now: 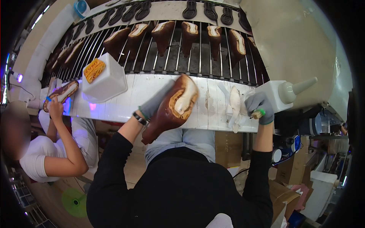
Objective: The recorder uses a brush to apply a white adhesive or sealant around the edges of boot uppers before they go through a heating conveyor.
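My left hand [155, 102], in a grey glove, grips a brown boot upper [163, 116] and is partly hidden behind it. The boot's underside faces up and away from me, with a white middle [186, 99] inside a tan, folded-over edge. My right hand [262, 103], also gloved in grey, is closed around a short brush, its pale, rough end [258, 113] showing at the fist. Beside that hand lies a white, crusted strip [235, 103] on the white bench [140, 87]. A white bottle with a long nozzle [302, 86] lies just right of the hand.
Beyond the bench, a rack of metal rods [133, 68] carries several upturned brown boots [190, 34]. Black soles [210, 10] line the shelf behind. A white container with a yellow label [106, 79] stands left. Farther left, a co-worker's hand [56, 108] holds another shoe [62, 93].
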### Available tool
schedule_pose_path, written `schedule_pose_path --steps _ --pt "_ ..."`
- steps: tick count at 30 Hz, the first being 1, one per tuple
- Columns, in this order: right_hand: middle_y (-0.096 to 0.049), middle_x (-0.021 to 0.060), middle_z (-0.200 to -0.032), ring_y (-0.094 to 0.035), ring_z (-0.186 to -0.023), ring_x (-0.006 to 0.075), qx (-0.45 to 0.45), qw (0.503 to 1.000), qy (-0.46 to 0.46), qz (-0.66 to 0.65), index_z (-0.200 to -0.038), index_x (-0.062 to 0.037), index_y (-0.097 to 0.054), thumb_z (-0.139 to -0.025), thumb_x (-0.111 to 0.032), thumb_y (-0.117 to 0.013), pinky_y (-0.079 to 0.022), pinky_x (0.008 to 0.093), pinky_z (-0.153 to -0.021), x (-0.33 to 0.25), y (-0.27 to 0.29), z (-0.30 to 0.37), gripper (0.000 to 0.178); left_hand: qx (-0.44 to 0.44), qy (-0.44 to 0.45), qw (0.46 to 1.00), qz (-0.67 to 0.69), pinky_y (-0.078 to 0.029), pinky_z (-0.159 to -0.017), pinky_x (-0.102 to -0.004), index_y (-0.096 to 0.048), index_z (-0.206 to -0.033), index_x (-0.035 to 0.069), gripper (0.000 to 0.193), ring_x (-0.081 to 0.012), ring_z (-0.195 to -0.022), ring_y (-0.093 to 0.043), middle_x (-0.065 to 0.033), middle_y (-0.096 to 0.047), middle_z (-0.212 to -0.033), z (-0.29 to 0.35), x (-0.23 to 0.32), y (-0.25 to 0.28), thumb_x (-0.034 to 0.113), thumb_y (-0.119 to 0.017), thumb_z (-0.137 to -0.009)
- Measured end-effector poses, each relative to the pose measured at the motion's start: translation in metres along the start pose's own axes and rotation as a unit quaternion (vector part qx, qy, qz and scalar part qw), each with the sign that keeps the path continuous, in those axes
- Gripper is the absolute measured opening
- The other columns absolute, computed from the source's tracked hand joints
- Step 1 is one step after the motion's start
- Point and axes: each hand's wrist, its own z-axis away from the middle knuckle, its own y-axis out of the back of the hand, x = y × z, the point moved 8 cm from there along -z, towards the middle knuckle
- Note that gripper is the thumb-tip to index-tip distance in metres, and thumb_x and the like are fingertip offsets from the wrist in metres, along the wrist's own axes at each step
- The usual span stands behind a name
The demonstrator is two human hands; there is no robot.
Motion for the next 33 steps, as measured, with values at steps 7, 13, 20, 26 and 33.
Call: schedule_pose_path --steps 7,13,20,26,33 --pt "-0.063 0.0111 -0.069 -0.043 -0.042 0.0094 0.126 0.978 -0.067 -0.154 -0.082 0.0084 -0.067 -0.073 -0.029 -0.082 -0.028 0.0233 -0.038 0.13 -0.013 0.03 0.042 0.247 0.08 0.89 -0.375 -0.044 -0.103 -0.0364 -0.035 -0.15 -0.003 0.064 -0.0349 -0.128 -0.054 -0.0223 -0.056 -0.138 0.049 -0.026 0.124 0.039 -0.048 -0.102" --pt "-0.061 0.0067 -0.072 -0.041 -0.047 0.0095 0.127 0.939 0.02 -0.318 -0.095 -0.0007 -0.069 -0.087 -0.03 -0.076 -0.027 0.0239 -0.043 0.184 -0.043 0.024 0.031 0.275 -0.101 0.823 -0.487 -0.012 -0.12 -0.0539 -0.018 -0.154 -0.007 0.116 -0.0445 -0.145 -0.027 -0.0286 -0.028 -0.157 0.13 -0.035 0.049 0.056 -0.075 -0.074" --pt "-0.068 0.0044 -0.086 -0.047 -0.055 0.0113 0.075 0.928 -0.035 -0.362 -0.105 -0.0014 -0.069 -0.089 -0.026 -0.075 -0.034 0.0244 -0.047 0.214 -0.062 -0.011 0.031 0.322 -0.007 0.741 -0.59 -0.017 -0.116 -0.0599 -0.021 -0.152 -0.006 0.114 -0.0525 -0.14 -0.024 -0.033 -0.026 -0.153 0.088 -0.046 0.058 0.044 -0.083 -0.07" --pt "-0.063 0.0073 -0.082 -0.044 -0.05 0.0101 0.079 0.921 -0.031 -0.379 -0.108 -0.0015 -0.065 -0.093 -0.026 -0.07 -0.032 0.0232 -0.045 0.219 -0.069 -0.032 0.029 0.397 -0.028 0.782 -0.48 -0.04 -0.106 -0.049 -0.032 -0.148 -0.003 0.092 -0.0446 -0.125 -0.047 -0.0267 -0.047 -0.14 0.121 -0.026 0.101 0.018 -0.078 -0.071" --pt "-0.06 0.0044 -0.078 -0.046 -0.052 0.0103 0.072 0.93 -0.079 -0.353 -0.112 -0.0019 -0.063 -0.097 -0.027 -0.064 -0.032 0.0225 -0.046 0.224 -0.088 -0.104 0.029 0.512 -0.074 0.678 -0.522 -0.052 -0.08 -0.045 -0.054 -0.136 0.008 0.071 -0.0348 -0.094 -0.061 -0.0126 -0.063 -0.104 0.122 0.015 0.106 0.017 -0.081 -0.071"
